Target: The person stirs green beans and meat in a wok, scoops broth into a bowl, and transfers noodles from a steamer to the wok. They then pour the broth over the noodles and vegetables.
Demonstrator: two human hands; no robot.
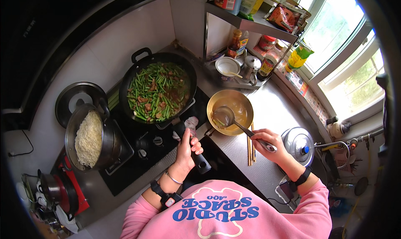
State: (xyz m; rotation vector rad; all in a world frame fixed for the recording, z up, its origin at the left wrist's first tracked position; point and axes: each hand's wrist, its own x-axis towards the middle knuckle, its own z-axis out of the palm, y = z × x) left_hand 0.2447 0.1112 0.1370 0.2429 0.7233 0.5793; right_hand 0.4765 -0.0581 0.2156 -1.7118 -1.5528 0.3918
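My left hand (189, 149) grips the black handle (200, 164) of a wok (191, 73) on the stove. Cut green beans with pieces of meat (158, 91) lie in brown liquid inside the wok. In my right hand (268, 143) is the handle of a metal ladle (224, 115); its bowl rests in a gold-coloured metal bowl (249, 109) of brownish liquid. A pair or more of wooden chopsticks (249, 149) lies on the metal counter, partly below the right hand. A crumpled cloth (191, 123) sits beside the wok, close to the stove's edge.
A pot of pale noodles (89, 138) stands on the left, with a lid (72, 95) behind it. A corner rack (250, 19) holds bottles, a white bowl (227, 66) and a metal pitcher (251, 66). A lidded kettle (297, 145) stands at the right, below the window.
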